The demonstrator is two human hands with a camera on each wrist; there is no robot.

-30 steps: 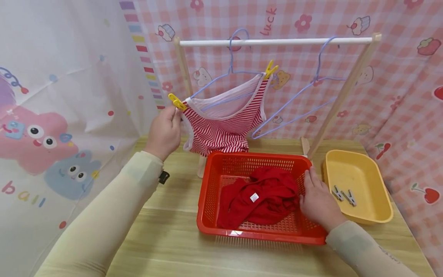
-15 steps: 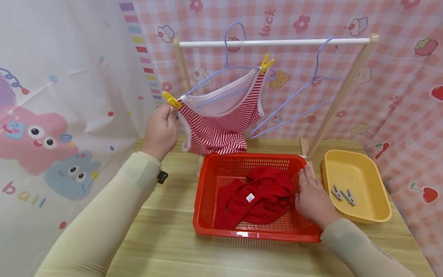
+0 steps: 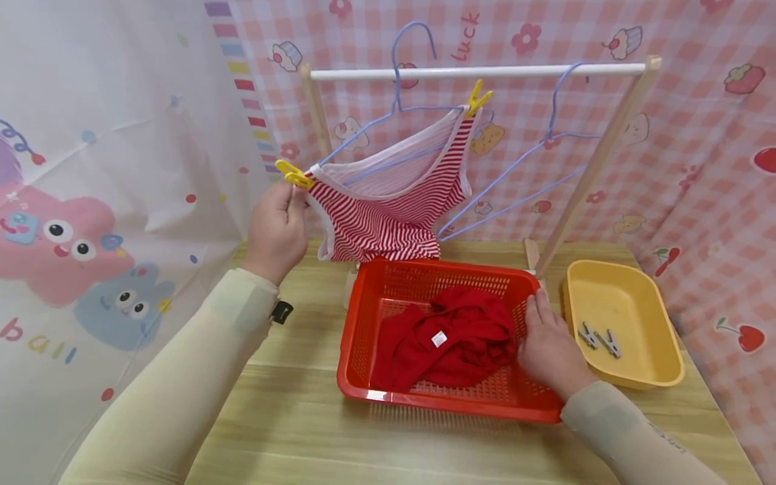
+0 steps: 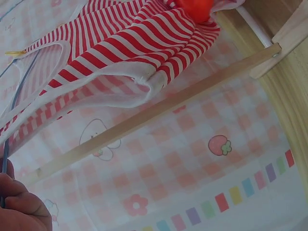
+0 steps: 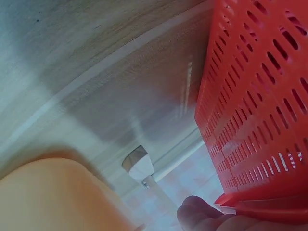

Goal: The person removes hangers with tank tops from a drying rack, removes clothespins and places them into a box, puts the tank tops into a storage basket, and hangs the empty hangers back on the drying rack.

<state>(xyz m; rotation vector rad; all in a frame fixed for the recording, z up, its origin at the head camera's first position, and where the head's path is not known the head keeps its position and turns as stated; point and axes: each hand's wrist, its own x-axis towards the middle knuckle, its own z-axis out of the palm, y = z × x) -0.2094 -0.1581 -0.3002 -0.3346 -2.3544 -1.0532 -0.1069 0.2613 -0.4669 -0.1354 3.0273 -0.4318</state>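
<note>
In the head view my left hand [image 3: 277,229] pinches the left end of a blue wire hanger [image 3: 397,108]. A red-and-white striped tank top [image 3: 388,215] hangs on it, each strap held by a yellow clothespin [image 3: 479,98]. The hook's tip stands above the white rod [image 3: 485,71]. The left wrist view shows the left fingers [image 4: 21,207] on the hanger wire. My right hand [image 3: 553,347] rests along the right rim of a red basket [image 3: 461,404], fingers straight. A crumpled red garment [image 3: 448,337] lies inside.
A second blue hanger [image 3: 515,168] hangs on the rod at right. The rack's wooden leg [image 3: 597,162] slants down behind the basket. A yellow tray [image 3: 642,316] at right holds two grey clothespins [image 3: 606,343]. Patterned curtains [image 3: 715,202] border the table.
My left hand has shifted a little left with the hanger and tank top. The hanger's hook has risen above the rod. The red basket and my right hand have shifted slightly left.
</note>
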